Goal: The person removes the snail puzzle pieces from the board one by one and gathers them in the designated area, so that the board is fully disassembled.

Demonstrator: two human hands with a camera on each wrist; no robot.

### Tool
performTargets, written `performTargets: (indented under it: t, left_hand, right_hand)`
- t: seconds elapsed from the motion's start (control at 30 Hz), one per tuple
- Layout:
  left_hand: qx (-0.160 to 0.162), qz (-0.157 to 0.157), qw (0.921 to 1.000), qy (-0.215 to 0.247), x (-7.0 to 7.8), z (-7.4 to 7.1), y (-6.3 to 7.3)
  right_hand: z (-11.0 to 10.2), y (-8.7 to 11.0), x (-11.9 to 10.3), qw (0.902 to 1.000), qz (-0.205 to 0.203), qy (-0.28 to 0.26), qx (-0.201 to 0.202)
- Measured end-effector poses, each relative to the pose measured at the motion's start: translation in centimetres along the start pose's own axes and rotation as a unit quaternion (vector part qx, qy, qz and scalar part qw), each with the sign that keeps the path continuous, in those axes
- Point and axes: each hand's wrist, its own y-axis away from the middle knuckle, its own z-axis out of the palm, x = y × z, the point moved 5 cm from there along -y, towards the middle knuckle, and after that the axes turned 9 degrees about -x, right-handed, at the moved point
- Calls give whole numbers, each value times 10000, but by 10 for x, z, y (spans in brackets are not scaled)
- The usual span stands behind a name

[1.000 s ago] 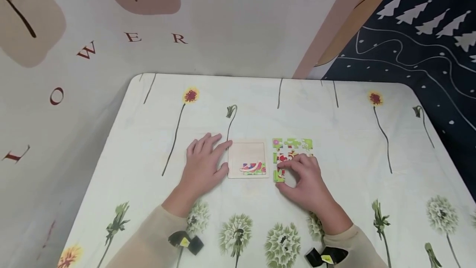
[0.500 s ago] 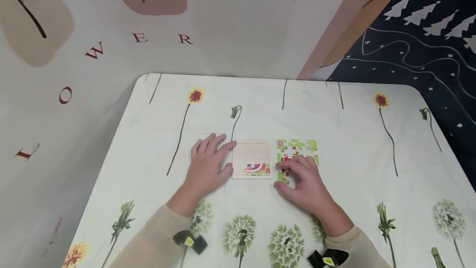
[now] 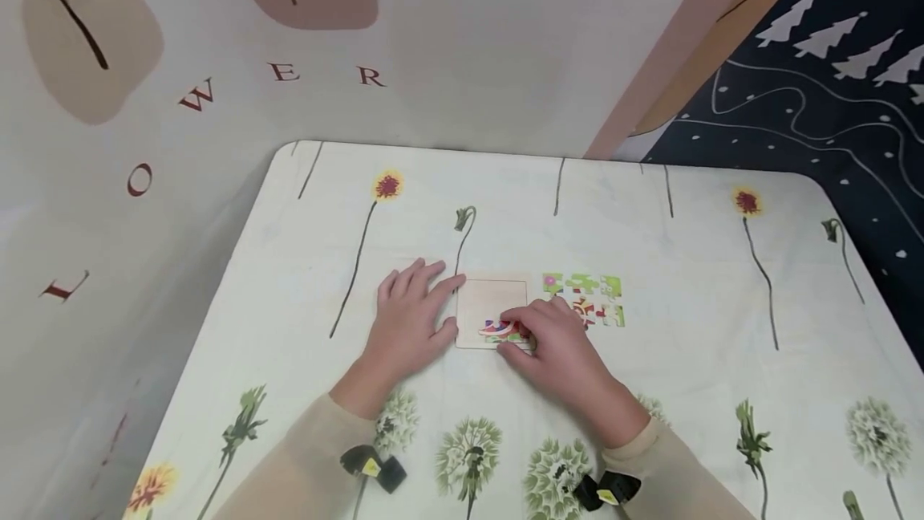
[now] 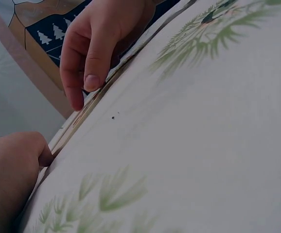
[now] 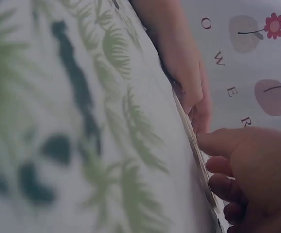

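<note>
My left hand [image 3: 409,319] lies on the cloth with fingers spread, the index fingertip and thumb at the left edge of a shallow square wooden puzzle tray [image 3: 491,299]. Colourful puzzle pieces [image 3: 498,331] sit in the tray's lower right part. Over that corner is my right hand [image 3: 559,347], its thumb and index finger apart on either side of these pieces; whether they pinch one is hidden. More loose puzzle pieces [image 3: 595,299] lie in rows right of the tray, partly covered by this hand. In the left wrist view, the right hand [image 4: 99,46] hangs over the tray's edge.
A white tablecloth [image 3: 635,247] printed with flowers covers the table. Behind it rises a pale wall hanging [image 3: 469,46] with letters, and a dark one [image 3: 816,103] with white trees is at the right. A black wrist strap [image 3: 371,468] sits on each sleeve.
My right hand has moved left from the loose pieces onto the tray's lower right corner. The left hand stays at the tray's left edge. The head view has shifted slightly.
</note>
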Motion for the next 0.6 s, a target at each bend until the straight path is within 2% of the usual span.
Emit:
performTargets:
  t: [0.4, 0.6]
  left_hand:
    - [38, 2, 10000, 43, -2, -3, 0]
    - [76, 31, 9999, 93, -1, 1, -1]
  right_hand:
    - [11, -4, 1, 9974, 656, -194, -223]
    - [10, 0, 0, 9969, 736, -98, -253]
